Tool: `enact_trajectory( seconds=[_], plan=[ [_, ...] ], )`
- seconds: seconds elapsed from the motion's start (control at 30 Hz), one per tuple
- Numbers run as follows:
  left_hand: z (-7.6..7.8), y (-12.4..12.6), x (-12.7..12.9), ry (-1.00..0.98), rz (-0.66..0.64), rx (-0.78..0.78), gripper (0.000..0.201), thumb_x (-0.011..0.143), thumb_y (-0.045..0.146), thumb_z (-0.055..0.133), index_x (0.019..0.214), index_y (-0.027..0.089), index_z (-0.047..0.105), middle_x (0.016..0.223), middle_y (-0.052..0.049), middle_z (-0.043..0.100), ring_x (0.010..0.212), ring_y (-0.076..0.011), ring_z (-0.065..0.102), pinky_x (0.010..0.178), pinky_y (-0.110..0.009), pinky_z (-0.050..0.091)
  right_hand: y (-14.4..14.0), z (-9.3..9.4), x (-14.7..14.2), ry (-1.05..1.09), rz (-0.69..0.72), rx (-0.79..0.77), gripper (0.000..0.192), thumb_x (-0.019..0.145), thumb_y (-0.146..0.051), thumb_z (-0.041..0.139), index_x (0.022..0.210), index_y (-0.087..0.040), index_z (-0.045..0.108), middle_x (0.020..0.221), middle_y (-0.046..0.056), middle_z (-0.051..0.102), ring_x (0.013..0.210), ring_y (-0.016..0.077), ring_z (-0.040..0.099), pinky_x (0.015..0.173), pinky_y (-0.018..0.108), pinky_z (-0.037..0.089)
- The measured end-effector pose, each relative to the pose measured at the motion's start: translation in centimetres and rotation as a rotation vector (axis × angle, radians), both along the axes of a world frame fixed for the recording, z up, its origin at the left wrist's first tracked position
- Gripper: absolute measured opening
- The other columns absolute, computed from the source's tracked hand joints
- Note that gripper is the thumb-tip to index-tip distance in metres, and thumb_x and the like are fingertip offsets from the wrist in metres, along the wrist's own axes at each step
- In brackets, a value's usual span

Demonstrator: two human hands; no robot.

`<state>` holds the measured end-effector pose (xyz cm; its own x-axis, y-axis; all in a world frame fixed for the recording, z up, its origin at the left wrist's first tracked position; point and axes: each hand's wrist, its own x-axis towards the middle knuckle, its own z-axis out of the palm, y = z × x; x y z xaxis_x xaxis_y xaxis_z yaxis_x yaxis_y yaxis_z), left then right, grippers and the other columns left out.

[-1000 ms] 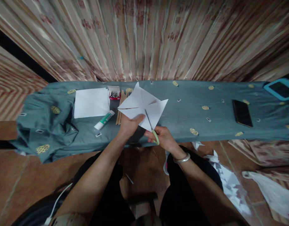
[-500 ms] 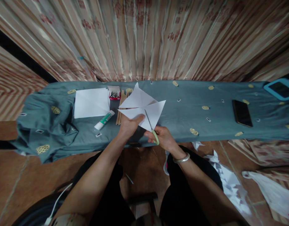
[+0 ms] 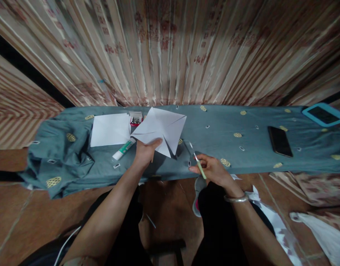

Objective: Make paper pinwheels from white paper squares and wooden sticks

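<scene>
My left hand point(image 3: 146, 150) is closed on a square of white paper point(image 3: 166, 125), its thumb on top near the middle. Slits run inward from the paper's corners. To the right, apart from the paper, my right hand point(image 3: 211, 168) grips a pair of scissors point(image 3: 200, 167) with light green handles, the blades pointing up and left. Just left of the paper lie a green and white glue stick point(image 3: 123, 149) and a small red and white box point(image 3: 136, 119) of metal bits. The wooden sticks beside the box are almost wholly hidden under the paper.
A stack of white paper point(image 3: 111, 129) lies at the left on the green cloth-covered table point(image 3: 220, 125). Toward the right are a black phone point(image 3: 280, 141) and a blue-framed tablet point(image 3: 325, 114). Paper scraps point(image 3: 281, 225) lie on the floor at right. A curtain point(image 3: 170, 55) hangs behind.
The scissors have come out of the paper and moved right and down with my right hand. My left hand has shifted slightly left with the paper, which is turned and now shows another slit.
</scene>
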<state>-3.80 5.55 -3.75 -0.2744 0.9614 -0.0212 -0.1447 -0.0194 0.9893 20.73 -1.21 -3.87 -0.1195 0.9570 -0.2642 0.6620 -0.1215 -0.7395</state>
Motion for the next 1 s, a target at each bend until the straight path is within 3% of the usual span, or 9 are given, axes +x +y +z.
enact_trajectory(
  seconds=[0.1, 0.23, 0.43, 0.6, 0.67, 0.73, 0.83, 0.9, 1.0],
  plan=[
    [-0.6, -0.1, 0.4, 0.064, -0.014, 0.017, 0.045, 0.053, 0.027, 0.080, 0.095, 0.017, 0.067, 0.098, -0.008, 0.073, 0.098, -0.0273, 0.067, 0.094, -0.044, 0.052, 0.7, 0.7, 2.8, -0.281, -0.165, 0.095, 0.046, 0.075, -0.046, 0.072, 0.111, -0.019, 0.061, 0.083, 0.005, 0.075, 0.080, 0.0239, 0.071, 0.069, 0.031, 0.051],
    [-1.5, -0.4, 1.8, 0.097, -0.091, -0.028, 0.045, 0.052, 0.025, 0.080, 0.094, 0.016, 0.067, 0.101, -0.010, 0.073, 0.095, -0.0276, 0.069, 0.091, -0.044, 0.054, 2.1, 1.7, 5.1, -0.633, -0.312, 0.137, 0.061, 0.078, -0.046, 0.071, 0.125, -0.011, 0.054, 0.096, 0.017, 0.074, 0.097, 0.0330, 0.070, 0.079, 0.037, 0.052],
    [-3.1, -0.4, 4.2, 0.151, -0.300, -0.126, 0.038, 0.054, 0.025, 0.078, 0.090, 0.016, 0.068, 0.100, -0.010, 0.075, 0.096, -0.0276, 0.069, 0.094, -0.045, 0.053, 4.8, 1.7, 6.9, -0.809, -0.343, 0.126, 0.069, 0.082, -0.045, 0.064, 0.135, -0.005, 0.043, 0.106, 0.023, 0.071, 0.103, 0.0363, 0.068, 0.085, 0.040, 0.049],
    [-3.7, -0.1, 4.1, 0.191, -0.461, -0.107, 0.032, 0.058, 0.031, 0.075, 0.084, 0.015, 0.065, 0.088, -0.008, 0.075, 0.085, -0.0269, 0.070, 0.085, -0.046, 0.056, 5.3, 1.1, 7.8, -0.827, -0.324, 0.131, 0.059, 0.084, -0.046, 0.061, 0.131, -0.011, 0.050, 0.107, 0.021, 0.071, 0.101, 0.0349, 0.069, 0.082, 0.040, 0.049],
    [-3.5, -0.2, 3.4, 0.211, -0.436, -0.063, 0.045, 0.061, 0.032, 0.074, 0.100, 0.014, 0.063, 0.097, -0.010, 0.073, 0.088, -0.0264, 0.070, 0.084, -0.045, 0.056, 5.3, 0.9, 8.2, -0.838, -0.314, 0.138, 0.052, 0.085, -0.044, 0.060, 0.126, -0.013, 0.055, 0.104, 0.020, 0.072, 0.098, 0.0348, 0.069, 0.080, 0.040, 0.049],
    [-3.1, -0.5, 2.6, 0.292, -0.352, 0.018, 0.064, 0.065, 0.032, 0.074, 0.123, 0.016, 0.054, 0.119, -0.013, 0.067, 0.103, -0.0271, 0.067, 0.090, -0.046, 0.055, 5.2, 0.9, 8.7, -0.851, -0.315, 0.151, 0.048, 0.085, -0.043, 0.059, 0.124, -0.014, 0.058, 0.102, 0.020, 0.072, 0.096, 0.0347, 0.069, 0.079, 0.040, 0.049],
    [-2.3, -0.9, 1.3, 0.588, -0.221, 0.214, 0.076, 0.074, 0.032, 0.071, 0.142, 0.020, 0.038, 0.146, -0.016, 0.046, 0.130, -0.0294, 0.050, 0.107, -0.050, 0.042, 5.0, 0.7, 9.2, -0.869, -0.321, 0.169, 0.047, 0.086, -0.042, 0.058, 0.123, -0.013, 0.059, 0.100, 0.020, 0.072, 0.092, 0.0341, 0.069, 0.078, 0.039, 0.048],
    [-1.9, -1.2, 0.9, 0.805, -0.231, 0.371, 0.067, 0.081, 0.032, 0.065, 0.142, 0.019, 0.039, 0.152, -0.016, 0.039, 0.140, -0.0295, 0.036, 0.115, -0.052, 0.031, 5.0, 0.5, 9.4, -0.874, -0.320, 0.176, 0.045, 0.086, -0.041, 0.056, 0.122, -0.013, 0.060, 0.100, 0.020, 0.072, 0.092, 0.0334, 0.069, 0.078, 0.040, 0.048],
    [-1.8, -1.5, 1.1, 1.029, -0.404, 0.500, 0.043, 0.091, 0.026, 0.052, 0.133, 0.018, 0.052, 0.146, -0.014, 0.048, 0.143, -0.0283, 0.032, 0.116, -0.052, 0.029, 4.9, 0.3, 9.4, -0.868, -0.314, 0.203, 0.044, 0.087, -0.039, 0.054, 0.122, -0.012, 0.061, 0.103, 0.021, 0.071, 0.094, 0.0331, 0.068, 0.081, 0.041, 0.048]
  ],
)
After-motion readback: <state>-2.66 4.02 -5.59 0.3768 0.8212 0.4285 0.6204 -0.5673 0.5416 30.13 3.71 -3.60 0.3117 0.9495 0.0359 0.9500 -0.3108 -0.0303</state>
